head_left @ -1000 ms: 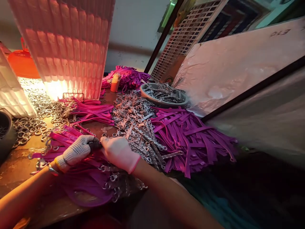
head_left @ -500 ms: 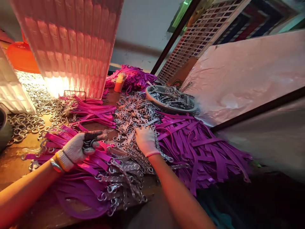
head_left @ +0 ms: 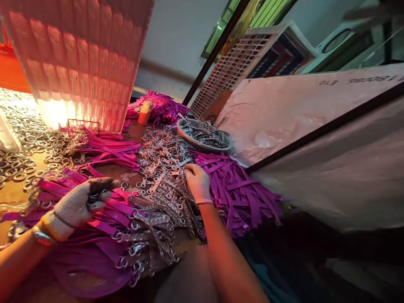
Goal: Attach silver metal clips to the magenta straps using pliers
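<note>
My left hand (head_left: 75, 206), in a white glove with dark-stained fingers, is curled around several metal rings (head_left: 98, 201). Below it lies a heap of purple straps (head_left: 94, 248) joined to short chains (head_left: 158, 240) with rings at their ends. My right hand (head_left: 198, 183) hovers by the chain pile, thumb and fingers pinched at the upper end of a short chain (head_left: 187, 202) that hangs down beside the palm. Past its fingertips spreads the pile of loose chains (head_left: 164, 151). A second heap of purple straps (head_left: 227, 189) lies to its right.
Behind the pile stands a round basin (head_left: 189, 141) full of chains. An orange-filled bottle (head_left: 145, 112) stands near more purple straps (head_left: 164, 105). Loose rings (head_left: 19, 126) cover the left side beside a translucent ribbed panel (head_left: 85, 63) lit by a lamp. A dark bar (head_left: 315, 130) crosses at right.
My right hand has lifted slightly from the chain pile toward me, its fingers now pinched. The left hand keeps its rings. The whole view has swung to the right.
</note>
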The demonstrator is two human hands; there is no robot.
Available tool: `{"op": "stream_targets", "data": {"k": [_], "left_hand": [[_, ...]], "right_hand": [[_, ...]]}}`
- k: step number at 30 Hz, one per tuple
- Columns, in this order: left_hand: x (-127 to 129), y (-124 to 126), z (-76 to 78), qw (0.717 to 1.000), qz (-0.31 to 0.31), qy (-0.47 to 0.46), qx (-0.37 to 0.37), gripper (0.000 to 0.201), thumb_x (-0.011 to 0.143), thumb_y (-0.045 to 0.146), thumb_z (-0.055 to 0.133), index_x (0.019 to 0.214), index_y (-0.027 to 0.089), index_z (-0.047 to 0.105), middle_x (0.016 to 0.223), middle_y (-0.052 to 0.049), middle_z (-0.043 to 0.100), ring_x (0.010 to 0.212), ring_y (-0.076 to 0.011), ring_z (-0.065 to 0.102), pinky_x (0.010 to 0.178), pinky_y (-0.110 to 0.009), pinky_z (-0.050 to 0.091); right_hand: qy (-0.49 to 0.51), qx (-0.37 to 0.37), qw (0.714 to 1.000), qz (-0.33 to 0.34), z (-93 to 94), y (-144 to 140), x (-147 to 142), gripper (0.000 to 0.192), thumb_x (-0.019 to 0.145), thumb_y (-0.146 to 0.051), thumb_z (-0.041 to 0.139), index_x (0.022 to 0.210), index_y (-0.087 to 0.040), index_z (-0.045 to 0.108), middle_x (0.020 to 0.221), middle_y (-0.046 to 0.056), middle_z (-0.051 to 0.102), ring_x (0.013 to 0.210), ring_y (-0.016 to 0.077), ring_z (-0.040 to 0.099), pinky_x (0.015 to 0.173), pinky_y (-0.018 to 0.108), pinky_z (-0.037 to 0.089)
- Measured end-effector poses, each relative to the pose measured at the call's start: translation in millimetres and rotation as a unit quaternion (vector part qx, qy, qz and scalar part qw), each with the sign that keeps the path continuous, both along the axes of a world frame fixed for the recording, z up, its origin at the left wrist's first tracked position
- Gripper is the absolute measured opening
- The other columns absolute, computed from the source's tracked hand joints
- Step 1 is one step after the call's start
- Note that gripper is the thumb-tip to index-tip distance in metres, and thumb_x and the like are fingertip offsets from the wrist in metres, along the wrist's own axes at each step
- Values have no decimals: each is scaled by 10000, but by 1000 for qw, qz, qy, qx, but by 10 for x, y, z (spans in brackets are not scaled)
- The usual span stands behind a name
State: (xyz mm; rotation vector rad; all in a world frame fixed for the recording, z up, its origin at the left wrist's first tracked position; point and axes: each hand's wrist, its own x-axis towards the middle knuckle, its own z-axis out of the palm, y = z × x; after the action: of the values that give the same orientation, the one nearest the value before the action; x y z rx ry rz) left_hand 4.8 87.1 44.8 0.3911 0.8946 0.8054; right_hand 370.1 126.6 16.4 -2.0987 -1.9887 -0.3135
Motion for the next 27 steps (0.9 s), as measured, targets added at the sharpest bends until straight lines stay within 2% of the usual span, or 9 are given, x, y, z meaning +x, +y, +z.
{"op": "stream_targets", "data": {"k": [4, 7, 10, 13, 16, 19, 21, 24, 27], "left_hand": [[1, 10, -54, 997, 61, 10, 39, 276, 875, 18, 457, 994, 81, 699, 641, -74, 605, 410, -93, 488, 303, -142, 358], [79, -5, -59, 998, 32, -20, 48, 320, 865, 8, 469, 1072, 75, 704, 694, -93, 634, 417, -85, 481, 290, -126, 317], [153, -49, 27, 998, 0, -43, 53, 370, 855, 11, 500, 1171, 53, 687, 826, -143, 693, 451, -75, 494, 306, -122, 335], [168, -99, 136, 998, -1, -41, 48, 394, 847, 29, 534, 1215, 55, 673, 1055, -199, 719, 463, -52, 483, 305, -113, 315], [120, -124, 147, 996, -26, -65, 56, 436, 850, 50, 535, 1271, 65, 646, 1215, -230, 683, 478, -44, 487, 317, -111, 315], [67, -121, 73, 991, -59, -94, 71, 474, 869, 81, 529, 1337, 61, 599, 1082, -218, 720, 459, -48, 464, 327, -119, 307], [63, -114, 28, 990, -61, -103, 78, 463, 875, 95, 526, 1331, 63, 602, 971, -182, 730, 455, -52, 462, 337, -121, 313], [110, -106, -4, 991, -44, -97, 86, 356, 857, 98, 534, 1182, 80, 676, 799, -114, 705, 457, -74, 492, 343, -132, 336], [170, -95, -34, 992, -15, -87, 85, 165, 848, 110, 535, 878, 105, 697, 587, -47, 595, 425, -97, 497, 339, -152, 350]], "right_hand": [[-22, -41, 996, 80, 73, -18, -89, 365, 963, -170, 407, 1214, -173, 673, 1171, 119, 714, 1080, 237, 612, 934, 353, 449], [-51, -114, 970, 207, 4, 4, -422, 312, 891, -172, 573, 1159, -264, 702, 1195, 60, 715, 1164, 232, 565, 1000, 364, 397], [-78, -181, 937, 289, -99, 56, -692, 235, 808, -112, 649, 981, -239, 745, 1055, 72, 746, 1093, 229, 597, 993, 372, 387], [-84, -197, 930, 300, -117, 143, -767, 131, 790, -85, 645, 829, -169, 738, 915, 122, 737, 983, 245, 627, 943, 384, 413], [-55, -150, 950, 267, 7, 244, -772, 180, 853, -82, 558, 866, -134, 730, 1038, 174, 712, 1032, 263, 620, 933, 388, 439], [-4, -86, 970, 227, 220, 221, -911, 349, 919, -43, 401, 1097, -125, 689, 1210, 167, 667, 1107, 222, 609, 951, 342, 463], [85, -55, 964, 246, 360, 80, -1111, 390, 958, -73, 365, 1239, -158, 623, 1213, 110, 679, 1090, 171, 625, 944, 294, 483], [303, -54, 891, 335, 500, -230, -1481, 341, 959, -173, 484, 1277, -220, 598, 1130, 31, 719, 989, 141, 669, 903, 271, 519], [345, -88, 860, 366, 533, -445, -1772, 375, 885, -131, 558, 1234, -243, 639, 1154, 18, 730, 1042, 157, 673, 961, 300, 508]]}}
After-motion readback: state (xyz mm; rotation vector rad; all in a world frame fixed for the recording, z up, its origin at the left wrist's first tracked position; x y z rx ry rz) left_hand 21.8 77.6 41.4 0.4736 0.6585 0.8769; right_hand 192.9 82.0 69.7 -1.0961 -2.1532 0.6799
